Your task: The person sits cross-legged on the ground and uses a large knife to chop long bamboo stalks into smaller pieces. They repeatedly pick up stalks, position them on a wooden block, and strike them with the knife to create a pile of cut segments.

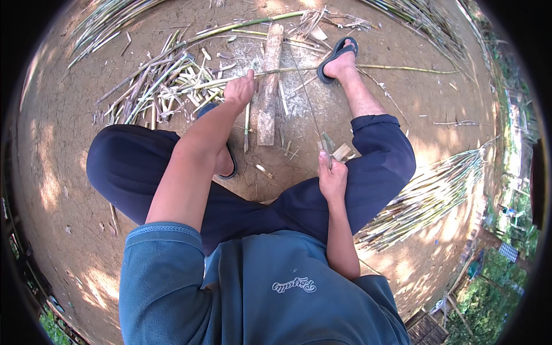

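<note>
My left hand (240, 89) is closed around a long thin green stalk (402, 69) that looks like cane. The stalk lies crosswise over a narrow wooden plank (268, 112) on the ground and reaches far to the right. In my right hand (332, 179), near my right knee, is the handle of a long knife. Its thin blade (309, 103), seen nearly edge-on, points away from me and slants left, to the right of the plank. Cut stalk pieces (184, 77) form a loose pile beside my left hand.
Bundles of long stalks lie at the right (431, 195), the far left (109, 29) and the far right (420, 23). Pale dust and chips (299, 103) surround the plank. My sandalled right foot (339, 60) rests near the stalk. Dry husks (307, 26) lie beyond the plank.
</note>
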A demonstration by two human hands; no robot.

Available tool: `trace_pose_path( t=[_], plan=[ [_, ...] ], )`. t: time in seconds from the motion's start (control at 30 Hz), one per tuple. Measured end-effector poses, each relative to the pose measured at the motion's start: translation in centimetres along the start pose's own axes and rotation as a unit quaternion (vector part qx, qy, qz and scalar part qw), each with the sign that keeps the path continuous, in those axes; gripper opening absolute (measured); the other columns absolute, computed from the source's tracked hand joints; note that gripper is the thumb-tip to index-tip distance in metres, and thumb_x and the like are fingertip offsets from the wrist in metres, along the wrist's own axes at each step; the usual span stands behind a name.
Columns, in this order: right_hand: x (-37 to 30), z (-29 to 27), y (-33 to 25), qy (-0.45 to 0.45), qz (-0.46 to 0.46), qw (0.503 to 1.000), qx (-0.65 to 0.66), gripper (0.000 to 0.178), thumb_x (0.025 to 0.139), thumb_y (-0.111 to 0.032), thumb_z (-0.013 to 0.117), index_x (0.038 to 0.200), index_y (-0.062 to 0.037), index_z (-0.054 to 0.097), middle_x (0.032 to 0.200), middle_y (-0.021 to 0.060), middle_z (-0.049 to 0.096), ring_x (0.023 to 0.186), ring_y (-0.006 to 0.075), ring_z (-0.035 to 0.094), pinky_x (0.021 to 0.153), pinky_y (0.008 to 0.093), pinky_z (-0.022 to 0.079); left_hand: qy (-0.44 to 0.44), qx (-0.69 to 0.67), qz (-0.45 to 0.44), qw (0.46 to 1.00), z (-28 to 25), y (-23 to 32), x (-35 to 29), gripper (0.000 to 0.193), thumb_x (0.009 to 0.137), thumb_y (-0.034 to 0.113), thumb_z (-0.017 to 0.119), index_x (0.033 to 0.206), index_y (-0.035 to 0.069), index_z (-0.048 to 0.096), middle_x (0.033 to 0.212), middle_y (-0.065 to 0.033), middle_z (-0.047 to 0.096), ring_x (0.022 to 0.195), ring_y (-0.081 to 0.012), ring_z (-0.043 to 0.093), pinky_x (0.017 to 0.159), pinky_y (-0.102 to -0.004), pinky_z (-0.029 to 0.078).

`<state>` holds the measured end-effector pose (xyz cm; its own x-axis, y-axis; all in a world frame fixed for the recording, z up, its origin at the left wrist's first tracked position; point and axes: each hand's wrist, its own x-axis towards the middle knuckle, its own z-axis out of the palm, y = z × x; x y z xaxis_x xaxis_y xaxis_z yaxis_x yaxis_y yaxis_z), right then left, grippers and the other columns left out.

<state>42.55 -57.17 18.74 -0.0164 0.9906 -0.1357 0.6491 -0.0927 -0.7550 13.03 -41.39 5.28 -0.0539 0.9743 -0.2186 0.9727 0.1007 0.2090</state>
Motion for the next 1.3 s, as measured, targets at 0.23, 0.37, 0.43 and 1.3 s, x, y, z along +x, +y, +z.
trace_pose_path(
  t=[0.23, 0.37, 0.43, 1.3],
  plan=[
    [0.1, 1.5, -1.9, -0.054, 0.02, 0.997, -0.045, 0.069, 0.092, -0.055, 0.054, 0.056, 0.0038, 0.047, 0.046, 0.013, 0.04, 0.043, 0.0217, 0.04, 0.047, 0.0414, 0.034, 0.018, 0.092, 0.09, 0.991, -1.8, -7.7, -0.7, 0.016, 0.093, 0.014, 0.045, 0.107, 0.008, 0.05, 0.088, -0.0154, 0.069, 0.081, -0.0313, 0.069, 0.065, -0.0435, 0.055],
    [0.9, 3.4, -1.5, -0.084, 0.08, 0.992, -0.044, 0.07, 0.092, -0.056, 0.053, 0.052, 0.0011, 0.048, 0.045, 0.008, 0.043, 0.044, 0.0175, 0.046, 0.047, 0.0378, 0.037, -0.02, 0.128, 0.087, 0.988, -3.6, -7.8, 0.1, 0.017, 0.091, 0.017, 0.047, 0.101, 0.006, 0.055, 0.087, -0.0145, 0.07, 0.083, -0.0298, 0.07, 0.066, -0.0415, 0.055],
    [1.8, 3.7, -1.3, -0.097, 0.096, 0.99, -0.043, 0.07, 0.092, -0.057, 0.053, 0.051, -0.0004, 0.049, 0.044, 0.0055, 0.046, 0.044, 0.0152, 0.049, 0.047, 0.0355, 0.038, -0.009, 0.16, 0.099, 0.982, -4.8, -6.5, 1.0, 0.02, 0.091, 0.017, 0.048, 0.096, 0.007, 0.065, 0.088, -0.0129, 0.072, 0.082, -0.028, 0.07, 0.065, -0.0395, 0.055],
    [3.2, 0.4, -1.9, 0.049, 0.116, 0.986, 0.112, 0.063, 0.096, -0.049, 0.05, 0.055, -0.001, 0.049, 0.047, 0.003, 0.044, 0.045, 0.0131, 0.044, 0.045, 0.0332, 0.033, -0.054, -0.46, -0.265, 0.845, 9.2, 25.2, -4.1, 0.04, 0.095, 0.033, 0.042, 0.102, -0.003, 0.06, 0.096, -0.0331, 0.062, 0.097, -0.0457, 0.061, 0.086, -0.0507, 0.047]
  ],
)
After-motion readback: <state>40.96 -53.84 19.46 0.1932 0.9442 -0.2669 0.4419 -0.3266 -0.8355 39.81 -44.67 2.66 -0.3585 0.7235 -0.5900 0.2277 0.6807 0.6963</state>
